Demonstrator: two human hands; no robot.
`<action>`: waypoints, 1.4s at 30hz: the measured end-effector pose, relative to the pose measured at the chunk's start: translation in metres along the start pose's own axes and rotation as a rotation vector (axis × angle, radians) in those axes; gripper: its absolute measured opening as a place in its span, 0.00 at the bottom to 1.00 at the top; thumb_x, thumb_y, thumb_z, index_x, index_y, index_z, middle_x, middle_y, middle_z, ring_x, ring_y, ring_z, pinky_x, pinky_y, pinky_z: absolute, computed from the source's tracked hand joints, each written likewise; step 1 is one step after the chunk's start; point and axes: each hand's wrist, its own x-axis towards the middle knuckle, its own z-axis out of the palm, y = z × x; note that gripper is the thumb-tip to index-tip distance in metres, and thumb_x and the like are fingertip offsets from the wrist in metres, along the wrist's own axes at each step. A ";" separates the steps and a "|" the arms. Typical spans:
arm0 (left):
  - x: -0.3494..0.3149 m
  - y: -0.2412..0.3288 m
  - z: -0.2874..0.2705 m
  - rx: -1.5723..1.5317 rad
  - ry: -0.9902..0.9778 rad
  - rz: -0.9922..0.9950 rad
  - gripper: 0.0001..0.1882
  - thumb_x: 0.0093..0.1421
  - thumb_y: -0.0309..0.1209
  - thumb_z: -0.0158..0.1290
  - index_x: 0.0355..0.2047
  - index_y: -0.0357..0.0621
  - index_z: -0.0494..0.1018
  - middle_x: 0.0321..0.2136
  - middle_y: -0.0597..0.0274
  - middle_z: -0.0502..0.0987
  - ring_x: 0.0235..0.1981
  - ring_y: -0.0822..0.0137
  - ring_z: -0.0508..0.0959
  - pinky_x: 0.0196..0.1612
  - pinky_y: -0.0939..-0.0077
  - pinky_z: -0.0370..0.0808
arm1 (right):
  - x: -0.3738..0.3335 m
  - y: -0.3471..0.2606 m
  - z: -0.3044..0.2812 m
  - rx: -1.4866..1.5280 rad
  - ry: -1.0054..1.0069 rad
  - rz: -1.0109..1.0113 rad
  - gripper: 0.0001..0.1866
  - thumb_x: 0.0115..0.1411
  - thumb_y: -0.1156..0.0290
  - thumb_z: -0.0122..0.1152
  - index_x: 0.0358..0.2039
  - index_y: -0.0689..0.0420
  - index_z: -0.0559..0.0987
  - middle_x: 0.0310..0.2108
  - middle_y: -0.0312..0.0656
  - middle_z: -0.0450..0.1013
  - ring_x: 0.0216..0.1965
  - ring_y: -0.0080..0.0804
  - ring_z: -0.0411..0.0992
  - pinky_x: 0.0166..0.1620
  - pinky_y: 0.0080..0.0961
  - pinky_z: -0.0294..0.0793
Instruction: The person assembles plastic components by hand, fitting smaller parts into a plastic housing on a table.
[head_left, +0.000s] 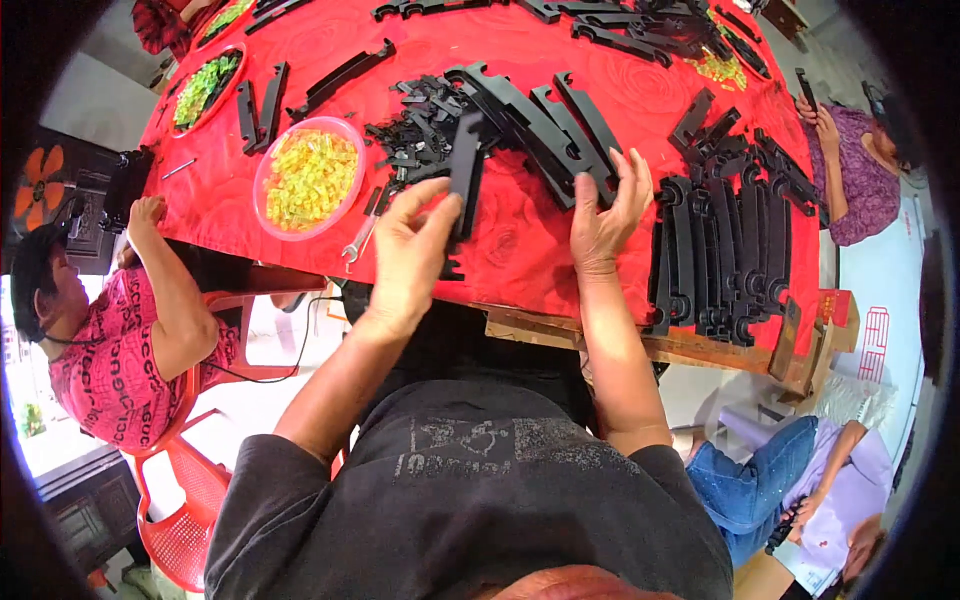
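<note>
The left hand [415, 235] pinches the lower end of a black strip [465, 155] between thumb and fingers; the strip stands out beyond the fingertips, just beside the heap of small black parts [420, 125]. The right hand [608, 215] is half-curled at the near ends of long black bars [535, 125]; whether it grasps one, I cannot tell.

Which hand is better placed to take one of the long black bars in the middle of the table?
Probably the right hand: its thumb and fingers are spread at the near ends of the long black bars. The left hand looks occupied, pinching a black strip.
</note>
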 end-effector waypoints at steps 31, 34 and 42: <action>0.043 -0.032 0.060 -0.083 -0.108 0.070 0.18 0.67 0.27 0.50 0.55 0.30 0.70 0.39 0.58 0.79 0.31 0.73 0.81 0.28 0.83 0.75 | -0.004 0.002 0.005 -0.091 0.073 -0.023 0.13 0.54 0.71 0.66 0.41 0.57 0.81 0.44 0.46 0.72 0.50 0.46 0.67 0.55 0.41 0.64; 0.030 -0.026 0.053 -0.127 0.046 0.102 0.18 0.68 0.27 0.48 0.56 0.34 0.69 0.36 0.61 0.79 0.31 0.75 0.81 0.23 0.86 0.72 | -0.002 -0.007 0.003 -0.112 -0.010 -0.103 0.17 0.50 0.65 0.72 0.39 0.56 0.80 0.48 0.46 0.70 0.54 0.47 0.65 0.59 0.45 0.62; 0.027 -0.017 0.051 -0.207 0.031 -0.059 0.19 0.69 0.29 0.46 0.58 0.33 0.67 0.38 0.59 0.79 0.32 0.71 0.82 0.24 0.84 0.72 | -0.004 0.001 0.006 -0.139 -0.063 -0.117 0.16 0.47 0.72 0.72 0.38 0.54 0.81 0.51 0.45 0.69 0.56 0.48 0.63 0.59 0.45 0.62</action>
